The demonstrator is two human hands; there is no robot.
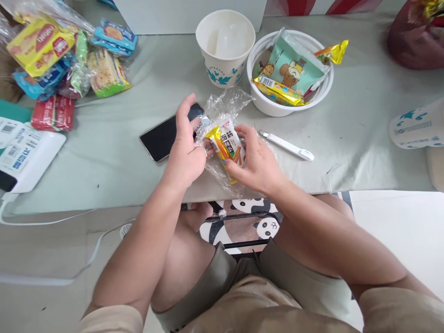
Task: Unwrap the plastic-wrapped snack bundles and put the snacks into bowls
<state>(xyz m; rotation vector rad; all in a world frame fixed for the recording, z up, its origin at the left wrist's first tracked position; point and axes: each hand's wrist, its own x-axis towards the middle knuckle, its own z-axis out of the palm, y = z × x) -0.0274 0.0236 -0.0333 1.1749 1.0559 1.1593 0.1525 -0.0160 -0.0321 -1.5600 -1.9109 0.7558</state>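
Between my hands, near the table's front edge, are a white snack packet [237,147] with dark printing and a slim yellow snack packet [219,143] beside it. Crinkled clear plastic bag [231,101] film lies around and under both. My right hand [257,159] curls around the packets from the right, thumb on the near end and fingers at the far edge. My left hand [187,150] pinches the plastic at the left side, its index finger raised; some fingertips are hidden behind the film. A dark phone [159,141] lies partly behind my left hand.
A white utility knife [287,145] lies right of my hands. Behind stand a paper cup [224,69] and a white bowl [274,106] of snack packets. Bagged snacks [41,44] and a white device [38,162] are at left; another paper cup [418,125] is at right.
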